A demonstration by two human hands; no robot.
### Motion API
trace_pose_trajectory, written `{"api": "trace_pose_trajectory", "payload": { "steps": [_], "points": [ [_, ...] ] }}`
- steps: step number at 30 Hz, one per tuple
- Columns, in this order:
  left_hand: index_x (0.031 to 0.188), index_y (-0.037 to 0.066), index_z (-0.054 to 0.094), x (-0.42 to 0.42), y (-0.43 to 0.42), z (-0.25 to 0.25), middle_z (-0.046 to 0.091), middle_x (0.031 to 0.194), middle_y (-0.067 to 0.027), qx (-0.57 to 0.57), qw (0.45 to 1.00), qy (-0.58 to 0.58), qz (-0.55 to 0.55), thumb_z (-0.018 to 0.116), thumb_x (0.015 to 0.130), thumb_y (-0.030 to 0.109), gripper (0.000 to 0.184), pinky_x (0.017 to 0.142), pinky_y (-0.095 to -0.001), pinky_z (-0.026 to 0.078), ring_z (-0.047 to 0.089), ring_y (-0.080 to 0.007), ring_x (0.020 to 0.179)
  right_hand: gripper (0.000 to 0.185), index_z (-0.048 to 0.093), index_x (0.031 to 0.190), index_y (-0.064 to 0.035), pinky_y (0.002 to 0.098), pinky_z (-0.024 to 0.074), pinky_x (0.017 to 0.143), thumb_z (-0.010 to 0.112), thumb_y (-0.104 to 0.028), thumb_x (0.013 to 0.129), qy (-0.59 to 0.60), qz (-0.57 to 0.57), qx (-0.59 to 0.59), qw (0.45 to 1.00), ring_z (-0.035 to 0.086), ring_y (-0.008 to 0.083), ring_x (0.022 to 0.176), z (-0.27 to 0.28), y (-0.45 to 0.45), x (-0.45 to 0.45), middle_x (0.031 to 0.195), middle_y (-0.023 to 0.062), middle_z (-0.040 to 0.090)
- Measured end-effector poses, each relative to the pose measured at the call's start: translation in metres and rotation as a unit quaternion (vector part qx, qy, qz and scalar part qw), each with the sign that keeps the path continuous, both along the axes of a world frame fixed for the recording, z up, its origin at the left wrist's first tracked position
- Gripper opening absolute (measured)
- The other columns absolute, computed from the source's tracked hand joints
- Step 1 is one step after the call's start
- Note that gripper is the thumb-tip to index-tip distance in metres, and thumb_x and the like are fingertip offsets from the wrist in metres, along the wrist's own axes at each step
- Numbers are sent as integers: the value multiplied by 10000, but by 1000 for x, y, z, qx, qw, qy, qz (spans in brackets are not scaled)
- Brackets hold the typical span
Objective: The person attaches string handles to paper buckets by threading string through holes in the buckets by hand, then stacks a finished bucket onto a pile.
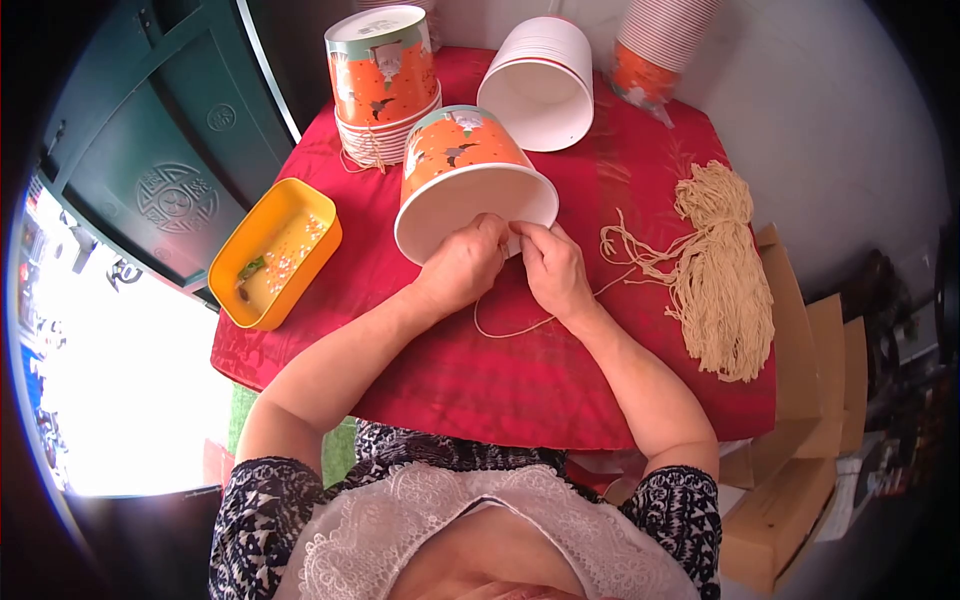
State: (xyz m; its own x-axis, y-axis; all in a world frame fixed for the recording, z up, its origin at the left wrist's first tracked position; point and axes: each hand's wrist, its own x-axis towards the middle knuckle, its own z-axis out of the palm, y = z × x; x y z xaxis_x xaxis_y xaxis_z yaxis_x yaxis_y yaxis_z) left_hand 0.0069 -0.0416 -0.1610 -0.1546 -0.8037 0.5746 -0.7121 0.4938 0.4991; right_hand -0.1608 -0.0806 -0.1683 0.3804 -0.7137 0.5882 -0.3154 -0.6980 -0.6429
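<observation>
A paper bucket (470, 150), orange and green outside and white inside, lies tipped on the table with its mouth toward me. At the lower edge of its mouth, my left hand (465, 262) is closed on the rim. Close beside it my right hand (553, 268) pinches with thumb and forefinger, seemingly on string; the fingertips partly hide what is held. A thin beige string (515, 334) loops below both hands and runs right, toward a bundle of cut strings (722, 280).
The table has a red cloth (480, 390). A yellow tub (322, 250) with small bits inside stands left. Behind are stacked orange buckets (385, 90), white nested buckets (540, 85) on their side, and another stack (660, 55). Cardboard boxes (800, 400) stand right of the table.
</observation>
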Motion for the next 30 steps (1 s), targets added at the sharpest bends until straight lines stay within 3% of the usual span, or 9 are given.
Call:
{"api": "trace_pose_trajectory", "payload": {
  "steps": [5,8,18,30],
  "points": [
    [871,8,569,3,1,4,660,842,-176,-9,999,23,-40,602,855,-2,38,667,-446,534,662,-366,763,211,652,1099,33,451,534,802,544,-6,922,-10,23,22,999,647,411,931,-2,-4,-2,1010,257,650],
    [899,38,572,4,0,0,664,844,-136,8,999,17,-34,628,859,-2,80,689,-421,531,671,-346,791,217,654,1104,29,447,536,807,538,-4,924,2,38,25,999,652,404,933,-4,-7,-5,1012,253,652],
    [908,39,625,2,0,1,676,836,-128,-31,998,-21,-41,665,853,25,70,657,-416,546,679,-340,757,207,662,1078,4,440,534,828,581,14,888,1,74,48,996,649,388,954,11,0,-3,1053,241,643],
    [926,22,646,7,2,3,693,844,-117,31,995,72,-57,686,851,-10,91,675,-355,540,687,-268,764,89,637,945,-6,415,534,726,651,-19,859,30,53,55,997,660,357,825,10,-3,-10,886,200,649]
  ]
}}
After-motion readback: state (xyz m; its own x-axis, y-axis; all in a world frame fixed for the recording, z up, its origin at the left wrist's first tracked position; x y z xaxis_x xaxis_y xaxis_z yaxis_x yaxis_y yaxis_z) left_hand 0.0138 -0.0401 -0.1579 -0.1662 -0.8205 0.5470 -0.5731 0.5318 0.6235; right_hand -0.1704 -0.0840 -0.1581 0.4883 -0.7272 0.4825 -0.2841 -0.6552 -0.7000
